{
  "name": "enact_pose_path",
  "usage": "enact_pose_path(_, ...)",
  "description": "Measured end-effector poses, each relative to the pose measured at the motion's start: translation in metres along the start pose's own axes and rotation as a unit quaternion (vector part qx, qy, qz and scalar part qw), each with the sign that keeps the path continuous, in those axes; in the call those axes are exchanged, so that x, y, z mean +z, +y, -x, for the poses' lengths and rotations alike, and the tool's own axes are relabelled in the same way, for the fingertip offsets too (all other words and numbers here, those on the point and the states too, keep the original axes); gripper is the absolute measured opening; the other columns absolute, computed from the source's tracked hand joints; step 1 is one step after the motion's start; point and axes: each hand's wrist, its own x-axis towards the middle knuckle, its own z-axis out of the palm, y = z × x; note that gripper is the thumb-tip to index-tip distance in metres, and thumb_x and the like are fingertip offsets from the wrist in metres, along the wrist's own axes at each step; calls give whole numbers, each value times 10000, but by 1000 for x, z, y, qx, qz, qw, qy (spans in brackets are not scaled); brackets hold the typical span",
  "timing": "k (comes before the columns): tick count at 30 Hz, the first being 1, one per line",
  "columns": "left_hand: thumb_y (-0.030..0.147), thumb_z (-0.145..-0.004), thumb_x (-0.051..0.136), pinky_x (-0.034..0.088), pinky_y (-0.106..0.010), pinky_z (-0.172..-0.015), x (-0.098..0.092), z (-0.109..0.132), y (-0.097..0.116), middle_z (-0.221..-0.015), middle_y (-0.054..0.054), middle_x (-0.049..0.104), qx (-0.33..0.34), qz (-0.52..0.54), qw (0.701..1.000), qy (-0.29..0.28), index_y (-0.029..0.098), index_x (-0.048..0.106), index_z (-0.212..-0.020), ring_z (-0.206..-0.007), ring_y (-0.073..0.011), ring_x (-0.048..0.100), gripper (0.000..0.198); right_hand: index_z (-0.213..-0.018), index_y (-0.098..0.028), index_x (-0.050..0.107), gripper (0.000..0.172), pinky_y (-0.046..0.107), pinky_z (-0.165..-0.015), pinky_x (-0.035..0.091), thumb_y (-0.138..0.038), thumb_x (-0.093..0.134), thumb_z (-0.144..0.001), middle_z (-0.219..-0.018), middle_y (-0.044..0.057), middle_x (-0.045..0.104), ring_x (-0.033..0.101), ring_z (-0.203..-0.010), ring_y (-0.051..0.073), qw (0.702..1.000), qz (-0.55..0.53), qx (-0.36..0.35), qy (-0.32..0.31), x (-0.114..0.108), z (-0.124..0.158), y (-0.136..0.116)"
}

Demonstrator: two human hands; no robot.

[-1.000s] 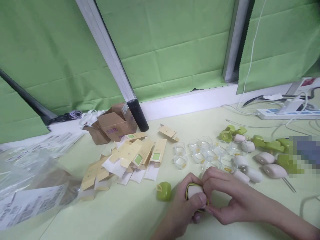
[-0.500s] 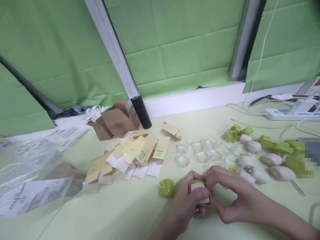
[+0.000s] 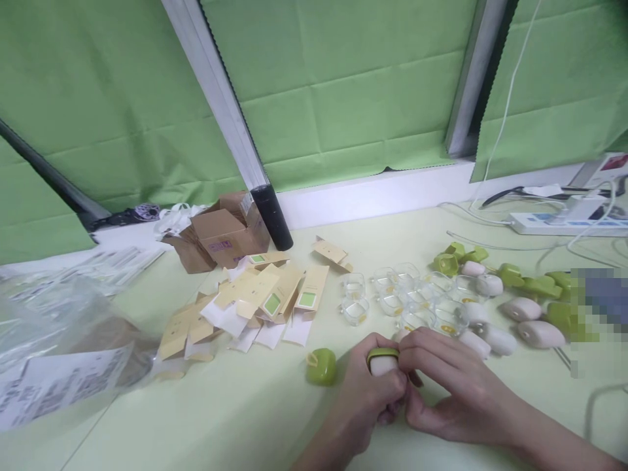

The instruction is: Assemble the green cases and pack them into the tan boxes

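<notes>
Both my hands meet low in the middle of the pale green table (image 3: 235, 418). My left hand (image 3: 366, 392) is closed round a small white oval piece (image 3: 381, 364) with a green band over its top. My right hand (image 3: 444, 389) pinches the same piece from the right, fingers curled over it. A finished-looking green case (image 3: 321, 366) lies just left of my left hand. Behind my hands stand several small clear plastic cups (image 3: 392, 297).
Flat tan and white card boxes (image 3: 265, 301) are heaped at centre left, with small brown cartons (image 3: 218, 235) and a black post (image 3: 269, 216) behind. White ovals (image 3: 532, 330) and green parts (image 3: 530, 284) lie at right. A power strip (image 3: 564, 222) with cables sits far right; a clear plastic bag (image 3: 53, 347) at left.
My hands have turned the white piece so its green band now shows on top, and my right fingers have closed further over it. The view shifted slightly.
</notes>
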Motion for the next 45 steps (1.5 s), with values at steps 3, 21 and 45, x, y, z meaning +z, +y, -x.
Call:
enact_pose_path(3,267,-613,606,179,-128,-309,-1,-1,1,-587,53,555,2,6,1000,-7,179,458,-875,-364,-15,332,313,-832,-193,489,241,274,-532,446,-14,497,-671,-689,25,555,521,-628,157,1000,-9,3,7,-2,-1,1)
enact_pose_path(21,668,-809,312,188,-168,-353,-1,1,-4,-628,8,559,20,52,998,-3,179,467,-923,-412,-58,368,526,-1212,-245,411,564,344,-785,488,-94,627,-714,-1031,67,572,558,-940,211,987,-111,95,-70,-3,2,8)
enact_pose_path(45,125,-660,530,362,-207,-584,-1,-3,-17,-701,51,505,66,158,981,-89,187,426,-827,-610,-76,473,206,-894,-223,525,372,344,-644,482,-18,494,-586,-788,37,570,496,-775,213,998,-17,52,-36,4,2,-7)
